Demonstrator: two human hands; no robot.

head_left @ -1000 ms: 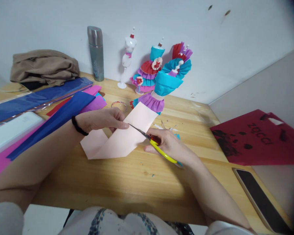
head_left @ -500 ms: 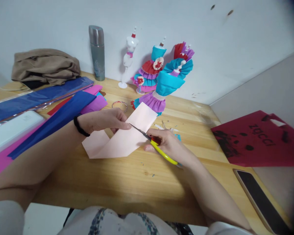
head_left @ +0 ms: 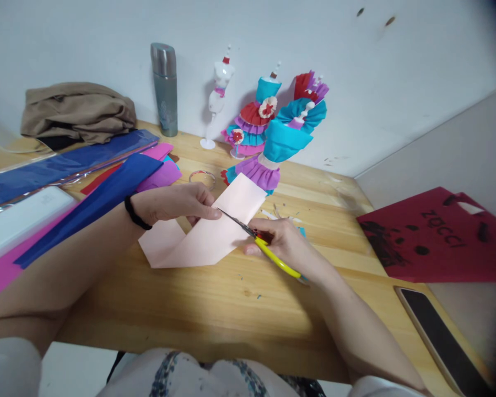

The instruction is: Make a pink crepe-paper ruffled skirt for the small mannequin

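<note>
My left hand point(head_left: 190, 203) pinches a long, pale pink sheet of paper point(head_left: 206, 242) between thumb and fingers. The sheet bends in a V above the table, one end pointing up towards the dressed mannequins. My right hand point(head_left: 279, 240) grips yellow-handled scissors point(head_left: 273, 258), whose thin blades lie across the pink paper with the tips beside my left thumb. The blades look closed or nearly so. Just behind the paper stands a small mannequin in a turquoise top and purple ruffled skirt point(head_left: 283, 140).
Further back are a ruffled-dress mannequin point(head_left: 254, 118), a bare white mannequin point(head_left: 221, 88) and a thermos point(head_left: 165, 91). Coloured paper point(head_left: 107, 193), a white box point(head_left: 27, 220) and brown cloth point(head_left: 78, 113) lie left. A red bag point(head_left: 434, 237) and phone point(head_left: 438, 336) are right; scraps point(head_left: 283, 215) lie behind my right hand.
Almost nothing differs. The view has shifted very slightly, while both hands, the scissors and the pink paper keep their positions.
</note>
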